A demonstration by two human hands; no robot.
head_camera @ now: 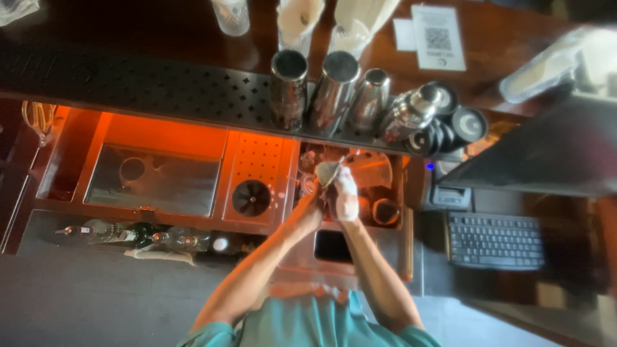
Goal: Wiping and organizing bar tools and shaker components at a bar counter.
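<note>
Strainer (328, 169) sits clamped in my right hand's (345, 196) grip, left hand (310, 209) gripping below; wet fingers could drop it into the sink (379, 168).

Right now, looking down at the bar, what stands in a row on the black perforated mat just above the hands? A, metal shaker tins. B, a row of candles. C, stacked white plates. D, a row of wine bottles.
A: several shiny metal shaker tins stand side by side on the black perforated mat, just beyond where the left hand and right hand meet over the well.
</note>
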